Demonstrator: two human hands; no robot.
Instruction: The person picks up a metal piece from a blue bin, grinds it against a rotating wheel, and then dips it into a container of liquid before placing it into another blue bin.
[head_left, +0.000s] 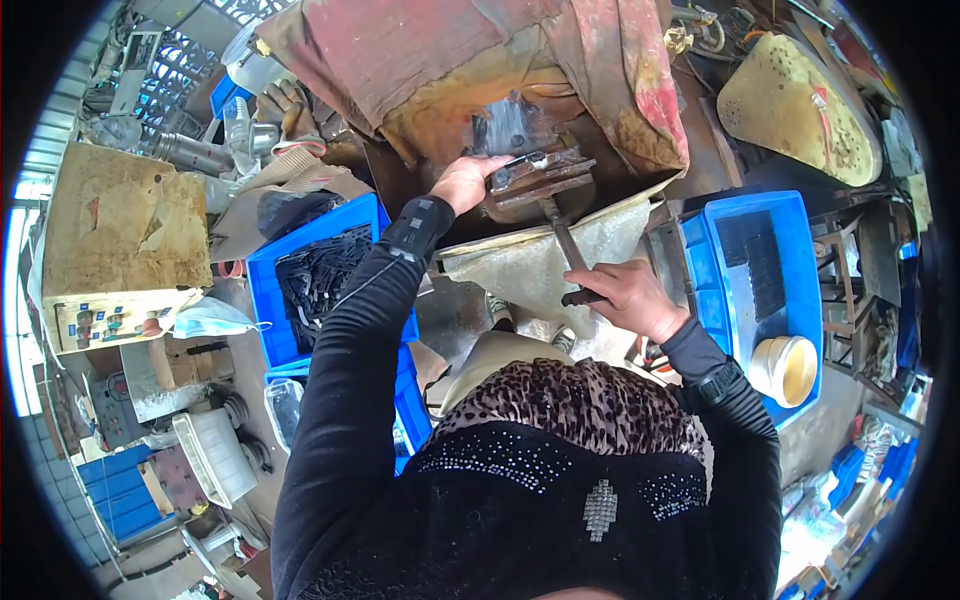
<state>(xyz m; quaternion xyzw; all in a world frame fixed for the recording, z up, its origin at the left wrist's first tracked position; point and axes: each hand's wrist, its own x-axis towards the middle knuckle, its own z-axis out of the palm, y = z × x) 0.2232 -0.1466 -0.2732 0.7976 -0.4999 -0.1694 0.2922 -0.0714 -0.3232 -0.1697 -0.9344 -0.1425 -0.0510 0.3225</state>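
My left hand (468,184) reaches to a rusty metal fixture (540,180), its thumb and fingers closed on a thin dark strip (522,160) at the fixture's left end. From the fixture a metal lever (562,232) runs down toward me. Its lower end is in my right hand (634,298), with the fingers wrapped round it and a dark tip showing. Just behind the fixture stands a worn grey metal block (512,125). The palm side of my left hand is hidden.
Stained reddish cloth (430,55) drapes over the machine. On the left, a blue crate (262,300) holds many dark strips. A blue tub (708,262) on the right contains dark pieces and a cream bucket (783,370). A worn wooden box (125,220) stands farther left.
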